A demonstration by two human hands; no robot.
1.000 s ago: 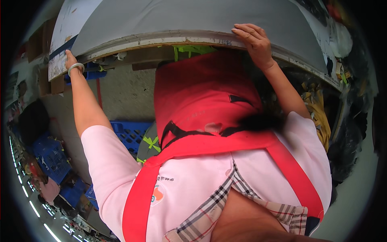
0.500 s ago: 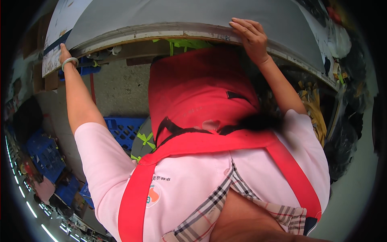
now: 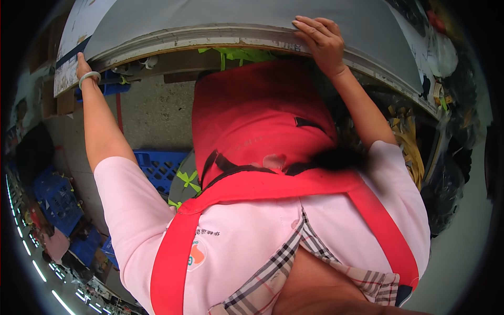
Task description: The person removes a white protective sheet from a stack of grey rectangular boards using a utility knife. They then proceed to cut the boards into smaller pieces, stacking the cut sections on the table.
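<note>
A large grey sheet (image 3: 220, 13) lies over the worktable, with layered pale edges (image 3: 210, 35) along the side nearest me. My right hand (image 3: 324, 46) rests at this front edge, its fingers stretched out flat over the grey surface. Far to the left, my left hand (image 3: 83, 67), with a pale bangle (image 3: 89, 79) at the wrist, is at the table's edge beside a dark blue strip (image 3: 73, 55). It shows edge-on with a finger extended; its other fingers are mostly hidden.
Under the table hang bright green pieces (image 3: 236, 54). A blue crate (image 3: 160, 167) and a round grey thing with green ribbons (image 3: 188, 181) sit on the floor at my left. Stacked blue crates (image 3: 58, 202) stand farther left, black plastic bags (image 3: 446, 194) at the right.
My right hand has slid slightly left and away from me over the grey sheet. The left hand has shifted a little farther along the table's edge.
</note>
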